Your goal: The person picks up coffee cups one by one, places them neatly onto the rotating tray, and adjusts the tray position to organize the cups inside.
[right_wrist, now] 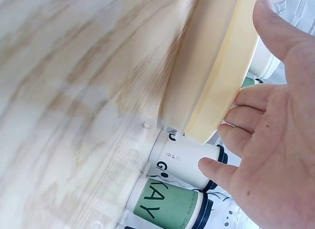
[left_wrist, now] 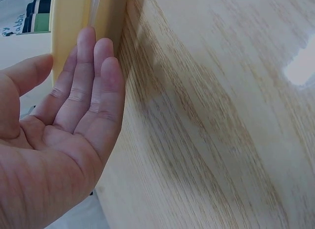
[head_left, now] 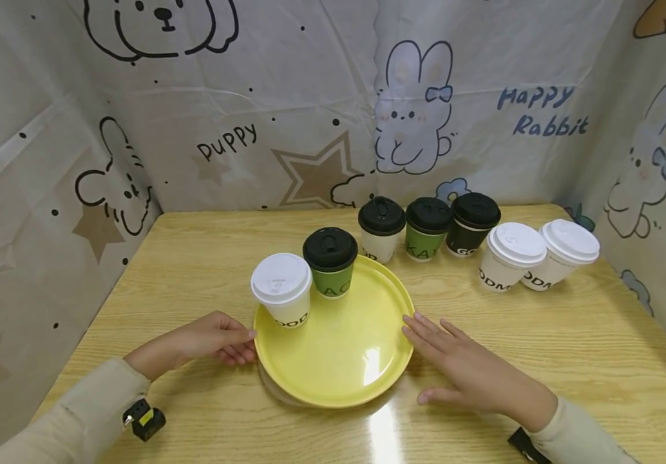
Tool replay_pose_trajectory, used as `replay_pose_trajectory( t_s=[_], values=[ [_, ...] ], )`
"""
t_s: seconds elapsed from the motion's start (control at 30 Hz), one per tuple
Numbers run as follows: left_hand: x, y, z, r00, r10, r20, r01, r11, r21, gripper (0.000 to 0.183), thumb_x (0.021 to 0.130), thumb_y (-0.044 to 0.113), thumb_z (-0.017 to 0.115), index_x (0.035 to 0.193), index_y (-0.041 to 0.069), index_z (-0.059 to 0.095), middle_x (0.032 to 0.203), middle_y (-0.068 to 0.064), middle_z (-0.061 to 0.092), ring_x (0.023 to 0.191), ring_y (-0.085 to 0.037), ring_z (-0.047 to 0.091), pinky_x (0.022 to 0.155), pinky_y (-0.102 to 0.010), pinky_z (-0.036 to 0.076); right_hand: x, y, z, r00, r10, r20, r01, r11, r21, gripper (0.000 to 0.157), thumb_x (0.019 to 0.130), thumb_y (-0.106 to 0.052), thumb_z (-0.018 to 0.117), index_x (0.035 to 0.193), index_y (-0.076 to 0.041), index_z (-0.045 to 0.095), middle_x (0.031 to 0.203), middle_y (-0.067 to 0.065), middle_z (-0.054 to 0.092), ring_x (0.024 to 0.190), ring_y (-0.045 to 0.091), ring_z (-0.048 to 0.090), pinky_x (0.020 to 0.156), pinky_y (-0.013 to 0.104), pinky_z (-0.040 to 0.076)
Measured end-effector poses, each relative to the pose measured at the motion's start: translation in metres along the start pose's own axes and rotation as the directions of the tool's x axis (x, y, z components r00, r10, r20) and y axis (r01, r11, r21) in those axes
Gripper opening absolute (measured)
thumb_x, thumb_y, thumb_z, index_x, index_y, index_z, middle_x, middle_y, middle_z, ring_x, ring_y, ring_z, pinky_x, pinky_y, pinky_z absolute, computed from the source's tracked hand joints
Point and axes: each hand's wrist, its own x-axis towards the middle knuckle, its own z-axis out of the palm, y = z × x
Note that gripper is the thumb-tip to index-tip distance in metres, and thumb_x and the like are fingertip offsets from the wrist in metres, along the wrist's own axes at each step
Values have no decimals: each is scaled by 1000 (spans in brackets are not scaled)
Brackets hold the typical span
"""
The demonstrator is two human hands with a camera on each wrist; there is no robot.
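A round yellow tray (head_left: 339, 348) lies on the wooden table in the head view. On its far left part stand a cup with a white lid (head_left: 281, 290) and a green cup with a black lid (head_left: 332, 261). My left hand (head_left: 219, 338) is at the tray's left edge, thumb tip right at the rim and the fingers lower down, nearly straight in the left wrist view. At the tray's right edge is my right hand (head_left: 460, 361), its extended fingertips at the rim and its thumb spread away.
Behind the tray stand black-lidded cups: a white one (head_left: 380, 232), a green one (head_left: 426, 229) and a black one (head_left: 472, 225). Two white-lidded cups (head_left: 513, 258) stand farther right. A patterned cloth (head_left: 310, 96) hangs behind the table (head_left: 194, 277).
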Motion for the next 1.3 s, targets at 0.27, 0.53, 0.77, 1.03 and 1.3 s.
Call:
replay_pose_trajectory(
  t_s=[0.27, 0.53, 0.77, 1.03, 1.3],
  values=[
    [-3, 0, 3, 1000, -14, -1, 15, 1000, 25, 36, 98, 29, 54, 98, -5, 68, 87, -10, 72, 78, -18, 67, 71, -33, 56, 0, 1, 0, 1000, -16, -22, 16, 1000, -8, 93, 82, -64, 56, 150, -6, 28, 157, 12, 23, 144, 28, 23, 117, 41, 14],
    [-7, 0, 9, 998, 3, 63, -3, 1000, 7, 33, 95, 26, 59, 97, -6, 69, 87, -11, 71, 79, -20, 68, 73, -35, 57, 4, 2, -6, 1000, 14, 5, -14, 1000, -2, 97, 81, -60, 63, 152, -7, 24, 158, 13, 21, 145, 29, 19, 111, 54, 23],
    [-9, 2, 13, 998, -8, 67, 8, 1000, 0, 32, 96, 26, 58, 97, -5, 68, 87, -11, 72, 80, -19, 67, 72, -34, 57, 5, 8, -15, 997, 34, -69, -32, 999, 18, 95, 79, -51, 71, 151, -8, 27, 156, 14, 25, 144, 34, 20, 113, 51, 23],
    [-9, -2, 12, 997, -6, 74, 7, 1000, -17, 32, 96, 26, 58, 98, -5, 68, 88, -12, 72, 81, -20, 68, 72, -34, 57, 0, 21, -28, 987, 84, -140, -79, 996, 44, 89, 84, -50, 67, 153, -13, 23, 158, 10, 22, 145, 33, 14, 109, 57, 26],
    [-9, -2, 13, 997, -2, 71, 3, 1000, -22, 32, 96, 25, 58, 98, -5, 68, 88, -12, 72, 80, -19, 68, 72, -33, 57, -4, 32, -41, 962, 170, -216, -155, 984, 82, 85, 85, -42, 69, 152, -13, 26, 157, 12, 24, 146, 33, 13, 115, 51, 17]
  ],
)
